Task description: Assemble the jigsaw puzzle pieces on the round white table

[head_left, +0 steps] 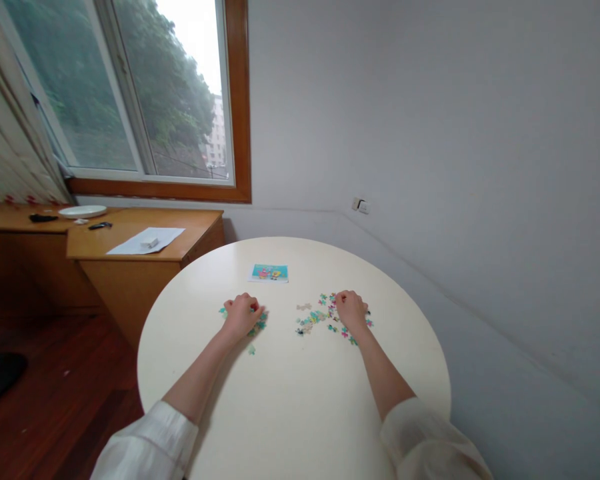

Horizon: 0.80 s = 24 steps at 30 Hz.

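Note:
On the left of the round table, my left hand point(242, 315) is closed, its fingers curled down over a small cluster of teal jigsaw puzzle pieces point(261, 325). What its fingertips hold, if anything, is hidden. One pale green puzzle piece point(251, 350) lies apart, nearer to me. To the right, my right hand point(351, 309) is also closed, fingers bent down among scattered pink and green puzzle pieces point(345, 333); its fingertips are hidden too. Between the hands spreads a pile of teal, yellow and pale puzzle pieces point(314, 319). Beyond them lies a colourful picture card point(269, 273) with cartoon figures.
The white round table point(290, 413) stands close to a plain wall with a socket point(363, 207). A wooden desk point(200, 235) at the left bears a white sheet point(167, 235) with a small block, and a white plate point(83, 211). Above it is a window point(175, 100).

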Each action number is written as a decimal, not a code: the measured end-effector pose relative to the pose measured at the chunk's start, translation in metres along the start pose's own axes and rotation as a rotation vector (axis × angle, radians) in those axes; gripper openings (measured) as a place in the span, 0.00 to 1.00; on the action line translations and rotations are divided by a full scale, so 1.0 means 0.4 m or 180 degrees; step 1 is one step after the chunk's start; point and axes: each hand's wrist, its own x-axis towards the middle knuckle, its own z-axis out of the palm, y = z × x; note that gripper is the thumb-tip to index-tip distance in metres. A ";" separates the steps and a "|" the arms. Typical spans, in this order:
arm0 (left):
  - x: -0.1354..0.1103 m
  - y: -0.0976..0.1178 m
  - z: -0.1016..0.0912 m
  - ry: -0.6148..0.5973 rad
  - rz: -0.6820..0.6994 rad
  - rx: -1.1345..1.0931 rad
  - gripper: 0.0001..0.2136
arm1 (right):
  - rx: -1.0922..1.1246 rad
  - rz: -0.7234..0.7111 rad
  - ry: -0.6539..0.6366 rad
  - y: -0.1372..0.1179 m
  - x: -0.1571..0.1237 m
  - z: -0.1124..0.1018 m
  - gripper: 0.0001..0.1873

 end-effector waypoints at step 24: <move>0.001 -0.006 0.008 0.0059 0.0042 -0.0081 0.10 | 0.0208 -0.1088 -0.0137 -0.034 -0.032 0.024 0.15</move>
